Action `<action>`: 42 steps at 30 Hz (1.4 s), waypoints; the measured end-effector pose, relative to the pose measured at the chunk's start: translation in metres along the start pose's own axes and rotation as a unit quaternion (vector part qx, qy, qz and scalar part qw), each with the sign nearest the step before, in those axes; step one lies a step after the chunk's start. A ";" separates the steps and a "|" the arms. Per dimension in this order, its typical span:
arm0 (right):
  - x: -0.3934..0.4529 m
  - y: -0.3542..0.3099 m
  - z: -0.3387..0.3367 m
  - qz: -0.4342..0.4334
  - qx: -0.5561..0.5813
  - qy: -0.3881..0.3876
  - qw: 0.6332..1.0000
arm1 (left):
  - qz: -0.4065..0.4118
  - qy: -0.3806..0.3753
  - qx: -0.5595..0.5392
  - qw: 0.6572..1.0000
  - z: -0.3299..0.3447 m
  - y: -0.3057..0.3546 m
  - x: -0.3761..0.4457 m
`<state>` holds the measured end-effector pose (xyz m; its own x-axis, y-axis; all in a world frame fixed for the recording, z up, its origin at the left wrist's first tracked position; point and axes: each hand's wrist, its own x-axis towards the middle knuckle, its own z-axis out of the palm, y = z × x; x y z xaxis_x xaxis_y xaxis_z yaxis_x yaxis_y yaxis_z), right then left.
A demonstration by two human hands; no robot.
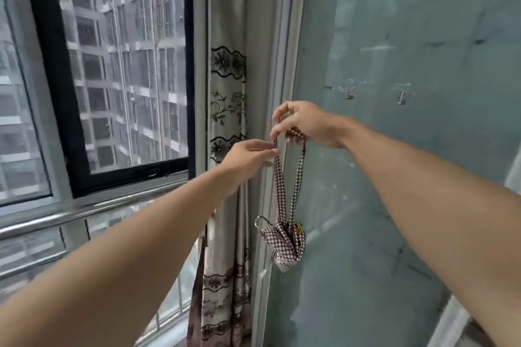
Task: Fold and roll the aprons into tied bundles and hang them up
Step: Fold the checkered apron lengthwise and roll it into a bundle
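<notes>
A brown-and-white checked apron bundle (284, 242) hangs in the air by its strap loop (282, 186), in front of a glass panel. My right hand (304, 124) grips the top of the loop. My left hand (251, 156) pinches the left side of the strap just below it. A metal ring (260, 221) and a small gold piece (298, 227) show at the bundle's top. Two small metal hooks (349, 94) (401, 97) sit on the glass to the right, above and apart from the bundle.
A patterned curtain (228, 110) hangs left of the glass panel (408, 36). A black-framed window (112, 65) with a steel rail (84, 213) below it fills the left side. Apartment blocks show outside.
</notes>
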<state>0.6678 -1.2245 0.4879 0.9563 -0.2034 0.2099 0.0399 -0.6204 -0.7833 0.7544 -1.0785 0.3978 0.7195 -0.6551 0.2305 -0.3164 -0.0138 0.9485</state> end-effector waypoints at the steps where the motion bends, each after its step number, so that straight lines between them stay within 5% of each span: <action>1: 0.014 0.007 -0.016 0.000 -0.006 0.000 1.000 | 0.001 -0.007 -0.016 1.000 0.011 0.003 0.024; 9: 0.085 0.035 -0.117 0.007 -0.168 0.081 0.982 | 0.027 0.008 -0.037 0.999 0.073 0.031 0.166; 17: 0.114 0.051 -0.191 -0.020 -0.380 0.279 0.882 | 0.107 0.076 -0.050 0.990 0.126 0.070 0.249; 28: 0.115 0.068 -0.201 0.055 -0.615 0.297 0.729 | 0.093 0.059 -0.019 0.994 0.154 0.058 0.285; 37: 0.112 0.065 -0.192 0.105 -0.628 0.273 0.722 | 0.052 -0.012 -0.002 0.999 0.159 0.043 0.277; 42: 0.123 0.046 -0.172 0.029 -0.583 0.315 0.748 | 0.022 0.012 -0.035 0.999 0.137 0.027 0.255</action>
<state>0.7377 -1.4084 0.5788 0.6054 -0.3450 0.7173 -0.6279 -0.7608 0.1641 0.8448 -1.3496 0.4527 0.7201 -0.6361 0.2772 -0.3052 0.0684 0.9498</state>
